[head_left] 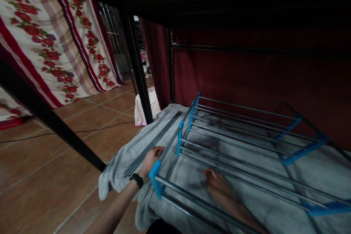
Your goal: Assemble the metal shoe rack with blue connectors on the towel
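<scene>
A rack (241, 170) of thin metal rods joined by blue plastic brackets (155, 175) stands on a grey blanket (192, 190). My left hand (153, 157), with a black watch on its wrist, is beside the rack's grey side tube (171, 140). Its fingers are curled together; whatever they hold is hidden. Several loose grey tubes (153, 143) lie side by side on the blanket just left of that hand. Under the rods, my right hand (216, 184) rests low by the blanket, fingers loosely out, with nothing visible in it. Rods cross in front of its forearm.
Black metal posts (137, 65) and a dark low frame overhead enclose this space. A dark red cloth (246, 80) hangs behind. Floral curtains (55, 44) hang at left above a tiled floor (68, 153) with a cable (104, 128). Pale fabric (141, 109) hangs beside the post.
</scene>
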### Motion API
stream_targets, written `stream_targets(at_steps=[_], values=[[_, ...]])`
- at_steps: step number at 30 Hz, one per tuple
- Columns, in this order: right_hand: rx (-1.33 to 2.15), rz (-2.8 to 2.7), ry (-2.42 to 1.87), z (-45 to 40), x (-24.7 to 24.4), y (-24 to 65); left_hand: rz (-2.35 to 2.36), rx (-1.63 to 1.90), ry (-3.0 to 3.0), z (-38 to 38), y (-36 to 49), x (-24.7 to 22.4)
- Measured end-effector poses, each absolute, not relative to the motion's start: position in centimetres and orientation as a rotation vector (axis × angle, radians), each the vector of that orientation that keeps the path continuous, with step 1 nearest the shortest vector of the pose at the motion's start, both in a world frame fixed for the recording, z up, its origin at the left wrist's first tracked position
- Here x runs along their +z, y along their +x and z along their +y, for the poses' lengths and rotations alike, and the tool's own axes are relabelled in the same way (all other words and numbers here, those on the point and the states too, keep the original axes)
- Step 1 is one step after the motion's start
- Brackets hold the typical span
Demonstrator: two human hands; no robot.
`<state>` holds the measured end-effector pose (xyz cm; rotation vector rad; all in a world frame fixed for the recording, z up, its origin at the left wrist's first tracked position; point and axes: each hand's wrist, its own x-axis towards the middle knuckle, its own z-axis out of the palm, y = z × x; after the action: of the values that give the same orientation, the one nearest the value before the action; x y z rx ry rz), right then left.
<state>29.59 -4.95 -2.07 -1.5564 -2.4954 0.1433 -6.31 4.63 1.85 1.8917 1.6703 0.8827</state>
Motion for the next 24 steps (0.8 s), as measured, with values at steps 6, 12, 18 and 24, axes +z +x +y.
stream_targets(at_steps=[6,12,18,24], values=[[0.064,-2.419,-1.774,-5.2,-2.1,28.1,1.912,0.694,2.013,3.3,-9.2,3.1],[0.112,-2.415,-1.779,-6.1,-2.1,28.4,2.198,0.134,2.237,3.8,-10.3,3.2],[0.175,-2.402,-1.677,-6.6,-1.6,29.0,2.25,-0.056,2.237,5.1,-9.6,3.6],[0.36,-2.176,-1.713,-6.7,0.1,31.9,2.258,-0.123,2.228,6.4,-10.5,3.5]])
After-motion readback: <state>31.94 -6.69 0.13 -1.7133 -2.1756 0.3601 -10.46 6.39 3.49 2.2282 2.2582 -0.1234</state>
